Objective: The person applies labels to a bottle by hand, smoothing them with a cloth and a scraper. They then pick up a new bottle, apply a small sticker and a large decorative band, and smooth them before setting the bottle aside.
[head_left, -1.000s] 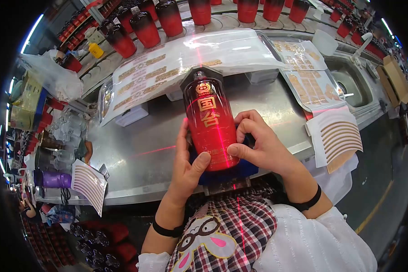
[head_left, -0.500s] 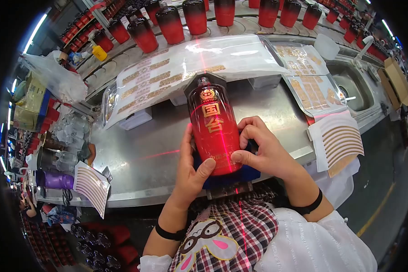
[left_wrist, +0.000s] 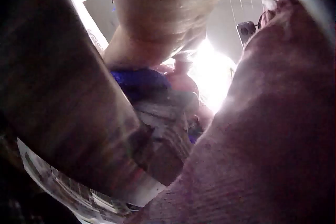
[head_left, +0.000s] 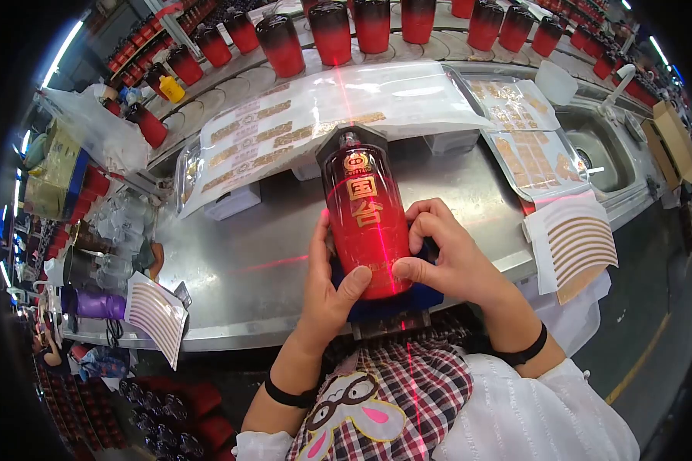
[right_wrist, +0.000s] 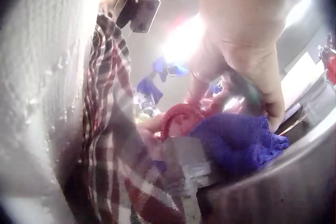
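Observation:
A glossy bottle (head_left: 365,207), black at the neck fading to red below, lies tilted with its gold characters facing up and its base towards the person. Its neck lies against a dark angular support (head_left: 331,146). Blue cloth (head_left: 429,301) shows beneath the base. Along the bottle's left side my left hand (head_left: 327,292) grips it, thumb over the lower front. My right hand (head_left: 457,257) holds the lower right side, index finger bent and thumb tip at the front edge. In the right wrist view, the round red base (right_wrist: 181,121) shows beside the blue cloth (right_wrist: 239,140).
Behind the bottle, a translucent sheet with gold labels (head_left: 246,142) covers the steel table (head_left: 246,296). Red-black bottles (head_left: 331,34) stand on a conveyor at the back. To the right are a label tray (head_left: 534,154), a sink (head_left: 603,150) and a striped strip sheet (head_left: 580,246).
The bottles on the conveyor have moved to the right. The head view has shifted slightly. Both hands stay on the bottle, their thumbs a little nearer each other.

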{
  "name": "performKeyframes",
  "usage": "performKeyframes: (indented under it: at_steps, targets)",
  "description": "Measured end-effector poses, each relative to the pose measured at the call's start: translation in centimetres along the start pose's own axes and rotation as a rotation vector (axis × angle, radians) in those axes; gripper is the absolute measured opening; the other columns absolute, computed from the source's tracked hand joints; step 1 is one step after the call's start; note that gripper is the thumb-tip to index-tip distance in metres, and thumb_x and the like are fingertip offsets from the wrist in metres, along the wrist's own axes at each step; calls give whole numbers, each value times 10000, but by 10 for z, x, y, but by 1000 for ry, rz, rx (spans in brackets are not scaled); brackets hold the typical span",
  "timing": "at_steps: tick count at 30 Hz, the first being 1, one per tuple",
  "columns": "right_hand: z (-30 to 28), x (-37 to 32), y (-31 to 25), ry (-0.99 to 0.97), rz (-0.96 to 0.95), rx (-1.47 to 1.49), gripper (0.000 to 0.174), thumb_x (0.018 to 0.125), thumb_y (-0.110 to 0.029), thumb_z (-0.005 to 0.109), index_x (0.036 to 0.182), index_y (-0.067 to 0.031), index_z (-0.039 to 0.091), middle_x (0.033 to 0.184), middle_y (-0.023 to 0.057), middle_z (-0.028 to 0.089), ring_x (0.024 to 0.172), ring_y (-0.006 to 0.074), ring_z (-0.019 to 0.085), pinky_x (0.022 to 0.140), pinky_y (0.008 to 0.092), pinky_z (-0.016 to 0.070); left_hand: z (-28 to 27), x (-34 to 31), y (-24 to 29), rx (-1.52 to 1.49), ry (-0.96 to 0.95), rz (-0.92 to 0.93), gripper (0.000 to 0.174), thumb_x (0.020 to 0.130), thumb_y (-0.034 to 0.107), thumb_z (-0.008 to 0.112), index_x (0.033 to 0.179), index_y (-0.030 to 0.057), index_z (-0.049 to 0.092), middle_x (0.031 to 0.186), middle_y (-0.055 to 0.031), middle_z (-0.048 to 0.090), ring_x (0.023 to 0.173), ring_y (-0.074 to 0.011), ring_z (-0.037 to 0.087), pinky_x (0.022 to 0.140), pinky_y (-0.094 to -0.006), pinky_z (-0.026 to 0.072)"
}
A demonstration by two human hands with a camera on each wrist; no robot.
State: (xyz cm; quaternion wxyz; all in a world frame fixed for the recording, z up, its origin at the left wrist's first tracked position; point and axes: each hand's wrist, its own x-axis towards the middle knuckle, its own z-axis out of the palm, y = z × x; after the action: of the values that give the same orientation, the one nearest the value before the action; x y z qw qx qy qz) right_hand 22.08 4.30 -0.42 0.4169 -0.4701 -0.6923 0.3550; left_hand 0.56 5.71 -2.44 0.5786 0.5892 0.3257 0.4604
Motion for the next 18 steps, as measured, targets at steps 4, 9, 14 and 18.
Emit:
performKeyframes:
  at_steps: [4, 9, 14, 18]
  targets:
    - [1, -1, 4, -3, -29, -10, 401, 797, -319, 803, 850, -41, 519, 1163, 194, 474, 1138, 327, 503, 978, 377, 425, -4, -1, -1, -132, -9, -26, 939, 916, 383, 671, 1527, -40, 96, 1472, -234, 352, 1354, -292, 394, 1126, -403, 311]
    - [1, -1, 3, -2, -23, -11, 402, 796, -320, 803, 853, -43, 518, 1163, 192, 475, 1143, 327, 501, 982, 381, 421, -3, -2, 0, -29, -24, 6, 910, 931, 360, 652, 1532, -33, 93, 1494, -232, 327, 1368, -291, 381, 1133, -400, 300]
    - [0, -1, 3, -10, -22, -1, 399, 799, -316, 802, 851, -43, 516, 1161, 188, 475, 1135, 321, 502, 979, 376, 422, -4, -3, 1, -35, -33, -5, 934, 919, 373, 665, 1538, -19, 86, 1499, -224, 316, 1376, -286, 368, 1138, -400, 291]
    - [0, -2, 4, -5, -28, 4, 392, 806, -312, 797, 849, -44, 514, 1162, 185, 477, 1120, 312, 505, 965, 370, 427, -3, -3, 0, -45, -24, -15, 954, 906, 387, 677, 1536, -22, 90, 1478, -221, 345, 1359, -284, 389, 1130, -398, 306]
